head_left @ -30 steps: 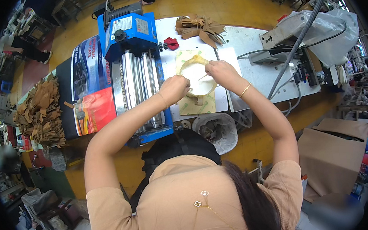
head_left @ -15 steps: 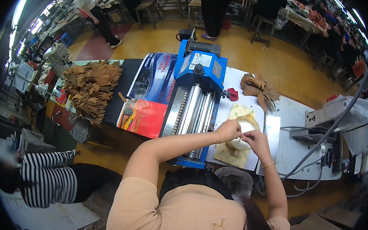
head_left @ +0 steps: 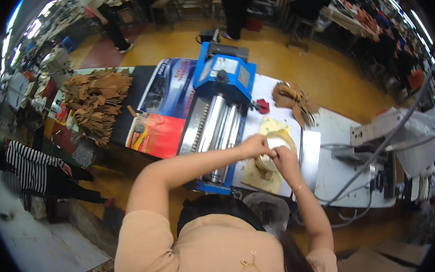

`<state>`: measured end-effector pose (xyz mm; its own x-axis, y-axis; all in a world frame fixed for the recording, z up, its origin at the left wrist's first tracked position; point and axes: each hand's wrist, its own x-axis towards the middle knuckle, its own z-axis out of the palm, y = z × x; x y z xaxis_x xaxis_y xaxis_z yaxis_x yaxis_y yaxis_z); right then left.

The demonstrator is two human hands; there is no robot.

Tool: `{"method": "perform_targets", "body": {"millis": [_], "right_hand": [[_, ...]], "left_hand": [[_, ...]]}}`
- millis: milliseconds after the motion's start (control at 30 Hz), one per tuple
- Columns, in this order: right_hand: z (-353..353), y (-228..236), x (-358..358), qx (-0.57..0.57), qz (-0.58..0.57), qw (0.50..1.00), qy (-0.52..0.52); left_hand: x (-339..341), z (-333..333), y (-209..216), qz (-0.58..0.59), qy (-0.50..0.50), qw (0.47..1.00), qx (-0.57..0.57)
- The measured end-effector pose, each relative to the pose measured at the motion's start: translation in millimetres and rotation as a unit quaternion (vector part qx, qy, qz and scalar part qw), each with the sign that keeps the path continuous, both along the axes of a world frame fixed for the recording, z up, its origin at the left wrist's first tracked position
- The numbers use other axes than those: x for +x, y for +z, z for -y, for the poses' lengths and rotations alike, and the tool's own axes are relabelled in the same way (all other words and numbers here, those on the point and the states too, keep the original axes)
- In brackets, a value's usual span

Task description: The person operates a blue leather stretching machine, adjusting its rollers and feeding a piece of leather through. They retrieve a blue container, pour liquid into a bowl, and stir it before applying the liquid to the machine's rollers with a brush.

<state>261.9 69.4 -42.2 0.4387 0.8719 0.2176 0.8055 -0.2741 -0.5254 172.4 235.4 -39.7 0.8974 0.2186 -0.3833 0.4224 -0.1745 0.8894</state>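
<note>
My left hand (head_left: 256, 146) and my right hand (head_left: 285, 161) meet fingertip to fingertip over a round, yellowish-rimmed bowl (head_left: 291, 140) with a white inside. Both hands are closed in a pinch. Whatever lies between the fingertips is too small to make out. Under the bowl is a pale yellow patterned sheet (head_left: 254, 176) on the white tabletop. Just left of my hands stands a blue machine (head_left: 222, 69) with shiny metal rollers (head_left: 212, 123), and my left forearm reaches across its near end.
Brown leather-like pieces are heaped (head_left: 100, 102) at the left, and a smaller bundle (head_left: 294, 99) lies beyond the bowl. Printed sheets (head_left: 161, 135) lie left of the machine. A grey cable (head_left: 377, 151) crosses the right side. A person in stripes (head_left: 33, 168) is at the left.
The whole view has shifted, so the bench things appear further left. My hands stay pinched together over the bowl. The person in stripes has changed posture, with legs now stretched out to the right.
</note>
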Motion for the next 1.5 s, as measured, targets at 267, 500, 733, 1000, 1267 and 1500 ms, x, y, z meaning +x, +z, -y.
{"method": "perform_targets", "body": {"millis": [267, 500, 733, 1000, 1267, 1500], "right_hand": [[28, 21, 47, -0.014, 0.127, 0.992, -0.01], [30, 26, 25, -0.096, -0.061, 0.993, 0.027], [-2, 13, 38, -0.041, 0.027, 0.999, -0.013], [16, 19, 27, -0.132, 0.001, 0.991, 0.027], [20, 16, 42, -0.094, 0.208, 0.973, 0.021], [4, 5, 25, -0.039, 0.072, 0.996, 0.034]], "left_hand": [[-78, -83, 84, 0.082, 0.095, 0.992, 0.009], [-177, -105, 99, 0.093, 0.29, 0.952, -0.046], [-221, -107, 81, 0.074, 0.334, 0.938, -0.06], [-242, -107, 67, 0.064, 0.379, 0.919, -0.084], [-254, -102, 60, 0.057, 0.368, 0.927, -0.052], [-260, -94, 37, 0.079, 0.432, 0.898, -0.031]]}}
